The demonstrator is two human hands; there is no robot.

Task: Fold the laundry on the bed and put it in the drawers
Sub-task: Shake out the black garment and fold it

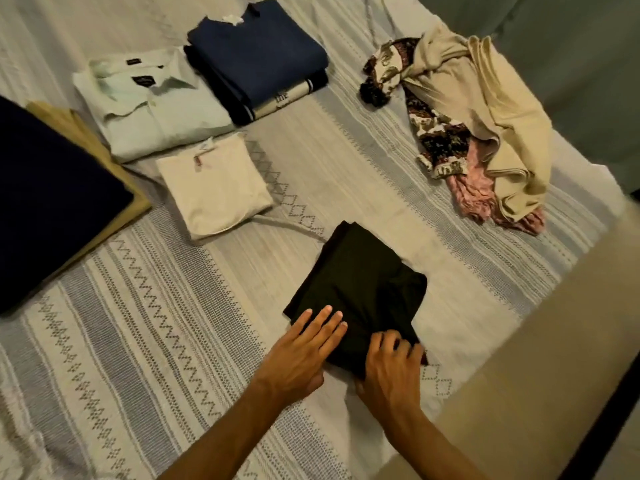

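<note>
A folded black garment [360, 289] lies on the patterned bedspread [156, 306] near the bed's near edge. My left hand [301, 355] rests flat on its near left corner, fingers straight and together. My right hand [391, 368] has its fingers curled on the garment's near right edge, pinching the fabric. Folded pieces lie further back: a cream top [214, 185], a pale green shirt [149, 105] and a navy sweater stack [256, 60]. An unfolded heap with a beige garment [485, 109], a dark floral piece [433, 133] and pink cloth [474, 192] sits at the right.
A dark navy folded item [52, 195] on a tan one [104, 161] lies at the left edge. The bed's right edge [554, 306] runs diagonally, with floor beyond it. Green fabric [571, 46] fills the top right corner.
</note>
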